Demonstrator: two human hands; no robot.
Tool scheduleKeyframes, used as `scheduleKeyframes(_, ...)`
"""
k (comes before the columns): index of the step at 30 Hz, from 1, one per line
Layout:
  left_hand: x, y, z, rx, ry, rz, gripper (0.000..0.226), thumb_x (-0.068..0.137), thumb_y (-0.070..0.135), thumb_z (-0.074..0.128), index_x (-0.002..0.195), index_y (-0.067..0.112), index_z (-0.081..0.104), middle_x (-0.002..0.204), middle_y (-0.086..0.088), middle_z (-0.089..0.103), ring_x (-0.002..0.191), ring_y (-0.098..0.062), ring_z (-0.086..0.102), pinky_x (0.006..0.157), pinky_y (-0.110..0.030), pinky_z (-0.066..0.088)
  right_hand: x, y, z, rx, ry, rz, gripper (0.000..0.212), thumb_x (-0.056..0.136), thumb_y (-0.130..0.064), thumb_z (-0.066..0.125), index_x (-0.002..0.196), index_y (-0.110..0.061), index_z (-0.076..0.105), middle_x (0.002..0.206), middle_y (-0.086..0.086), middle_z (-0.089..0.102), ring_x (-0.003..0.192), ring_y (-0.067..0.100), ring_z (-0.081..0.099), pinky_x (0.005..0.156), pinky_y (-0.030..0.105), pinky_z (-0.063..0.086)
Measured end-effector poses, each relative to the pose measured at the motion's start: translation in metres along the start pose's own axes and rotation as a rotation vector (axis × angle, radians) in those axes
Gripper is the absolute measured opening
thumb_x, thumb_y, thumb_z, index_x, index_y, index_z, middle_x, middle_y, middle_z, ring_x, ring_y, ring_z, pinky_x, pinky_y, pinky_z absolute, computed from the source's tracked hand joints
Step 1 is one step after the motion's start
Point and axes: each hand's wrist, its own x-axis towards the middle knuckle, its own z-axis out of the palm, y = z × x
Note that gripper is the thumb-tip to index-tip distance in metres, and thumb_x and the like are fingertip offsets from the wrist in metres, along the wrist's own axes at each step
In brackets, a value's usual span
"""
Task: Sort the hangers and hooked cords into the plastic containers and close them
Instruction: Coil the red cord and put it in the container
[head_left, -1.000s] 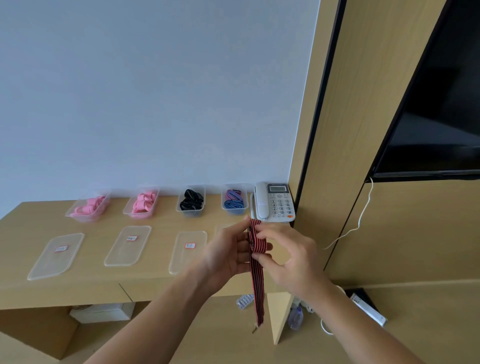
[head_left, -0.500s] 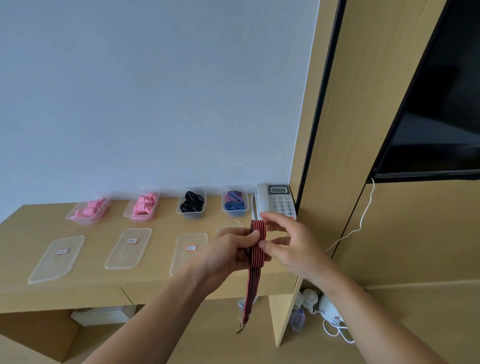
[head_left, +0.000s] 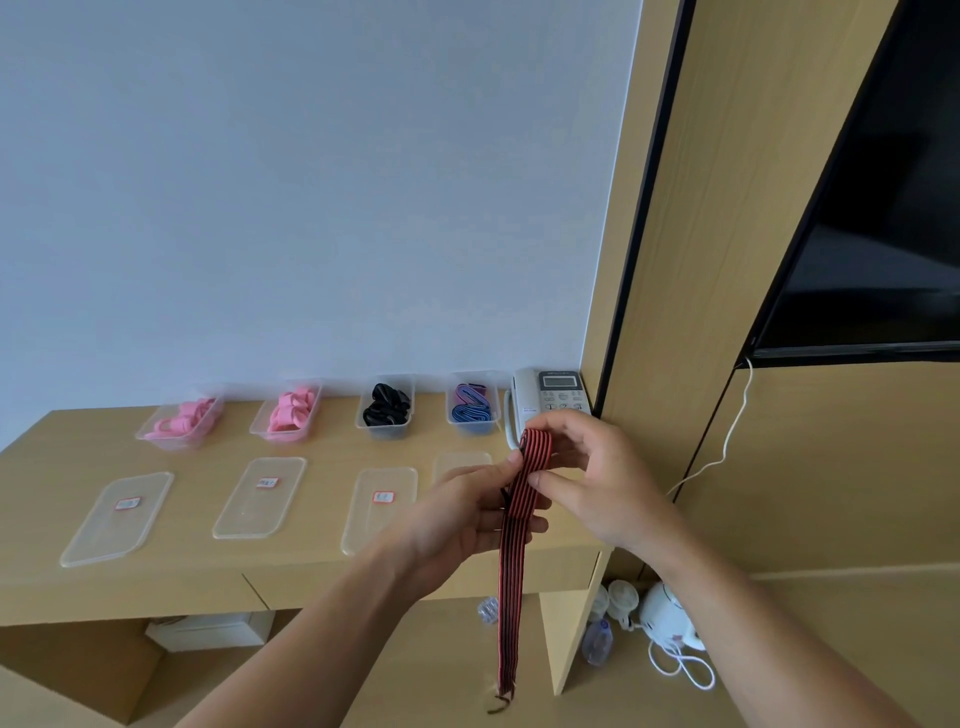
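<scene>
Two hands: left hand (head_left: 467, 512) and right hand (head_left: 597, 483) each keep a pinching grip on the folded top of the red-and-black cord (head_left: 511, 571); its tail hangs toward six o'clock past the desk (head_left: 311, 566) edge, hook lowest.
Risk: I'd guess the loose tail could swing and snag the desk edge or a lid (head_left: 117, 517); a slack pinch would let the fold spring open.
Row, ten to twelve o'clock of the hands: all open.
Far-left container (head_left: 166, 444): pink pieces.
Second container (head_left: 283, 436): pink pieces.
Third container (head_left: 384, 431): black cords.
Fourth container (head_left: 471, 427): blue and purple cords.
</scene>
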Motion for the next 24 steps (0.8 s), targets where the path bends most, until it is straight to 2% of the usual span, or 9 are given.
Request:
scheduleKeyframes(3, 0.001, 0.0, 0.002, 0.026, 0.019, -0.047, 0.054, 0.093, 0.057, 0.064, 0.115, 0.009, 0.073, 0.112, -0.016, 0.077, 0.102, -0.031, 0.075, 0.1, -0.044, 0.055, -0.002, 0.0, 0.006, -0.045, 0.089, -0.058, 0.047, 0.076, 0.001, 0.078, 0.11, -0.03, 0.066, 0.099, -0.014, 0.072, 0.097, 0.008, 0.07, 0.092, 0.036, 0.057)
scheduleKeyframes(5, -0.001, 0.001, 0.002, 0.028, 0.023, -0.101, 0.06, 0.09, 0.061, 0.058, 0.116, 0.009, 0.071, 0.113, -0.016, 0.077, 0.104, -0.031, 0.075, 0.095, -0.041, 0.058, -0.001, 0.002, 0.006, -0.099, 0.155, -0.116, 0.046, 0.076, 0.0, 0.079, 0.114, -0.022, 0.068, 0.103, -0.014, 0.072, 0.1, 0.008, 0.069, 0.092, 0.037, 0.057)
scheduleKeyframes(9, -0.001, 0.003, 0.006, 0.025, 0.026, -0.132, 0.066, 0.095, 0.063, 0.05, 0.121, 0.006, 0.07, 0.114, -0.014, 0.078, 0.107, -0.029, 0.075, 0.087, -0.038, 0.054, -0.001, 0.0, 0.007, -0.221, 0.256, -0.297, 0.044, 0.074, 0.005, 0.078, 0.113, -0.013, 0.069, 0.107, -0.01, 0.071, 0.102, 0.003, 0.066, 0.093, 0.027, 0.054)
scheduleKeyframes(12, 0.0, 0.008, 0.009, -0.041, 0.05, -0.104, 0.052, 0.099, 0.056, 0.052, 0.102, 0.012, 0.079, 0.101, -0.011, 0.079, 0.093, -0.026, 0.077, 0.081, -0.036, 0.055, -0.007, 0.003, 0.014, -0.287, 0.303, -0.456, 0.043, 0.07, 0.013, 0.076, 0.106, -0.009, 0.069, 0.108, -0.004, 0.071, 0.104, 0.008, 0.066, 0.094, 0.025, 0.052)
scheduleKeyframes(14, 0.001, 0.009, 0.01, -0.105, 0.07, -0.088, 0.043, 0.098, 0.05, 0.057, 0.096, 0.013, 0.08, 0.1, -0.012, 0.077, 0.086, -0.024, 0.075, 0.08, -0.037, 0.057, -0.013, 0.006, 0.018, -0.303, 0.305, -0.533, 0.041, 0.067, 0.018, 0.074, 0.101, -0.006, 0.071, 0.108, 0.0, 0.071, 0.106, 0.013, 0.067, 0.096, 0.026, 0.052)
scheduleKeyframes(16, 0.002, 0.01, 0.009, -0.144, 0.084, -0.067, 0.037, 0.099, 0.045, 0.059, 0.098, 0.012, 0.077, 0.101, -0.013, 0.074, 0.09, -0.026, 0.07, 0.082, -0.038, 0.055, -0.017, 0.01, 0.022, -0.309, 0.296, -0.581, 0.038, 0.066, 0.02, 0.073, 0.095, -0.005, 0.071, 0.107, 0.002, 0.071, 0.105, 0.015, 0.067, 0.095, 0.025, 0.052)
scheduleKeyframes(18, 0.002, 0.011, 0.007, -0.17, 0.09, -0.053, 0.034, 0.099, 0.042, 0.06, 0.091, 0.016, 0.081, 0.093, -0.01, 0.071, 0.089, -0.026, 0.069, 0.08, -0.037, 0.056, -0.022, 0.012, 0.025, -0.3, 0.264, -0.593, 0.031, 0.069, 0.014, 0.075, 0.092, -0.005, 0.071, 0.109, 0.002, 0.071, 0.108, 0.015, 0.066, 0.095, 0.027, 0.052)
scheduleKeyframes(20, 0.002, 0.012, 0.004, -0.207, 0.091, -0.058, 0.033, 0.097, 0.04, 0.062, 0.085, 0.018, 0.083, 0.084, -0.007, 0.07, 0.077, -0.023, 0.07, 0.072, -0.036, 0.056, -0.027, 0.014, 0.028, -0.296, 0.224, -0.593, 0.021, 0.073, 0.004, 0.081, 0.09, -0.006, 0.072, 0.11, 0.002, 0.071, 0.111, 0.015, 0.065, 0.095, 0.03, 0.052)
scheduleKeyframes(24, 0.002, 0.013, -0.003, -0.224, 0.085, -0.056, 0.025, 0.098, 0.029, 0.064, 0.093, 0.008, 0.077, 0.083, -0.008, 0.068, 0.068, -0.023, 0.067, 0.062, -0.036, 0.055, -0.034, 0.015, 0.033, -0.251, 0.187, -0.587, 0.007, 0.079, -0.007, 0.081, 0.08, -0.006, 0.074, 0.101, 0.001, 0.072, 0.107, 0.015, 0.065, 0.091, 0.031, 0.052)
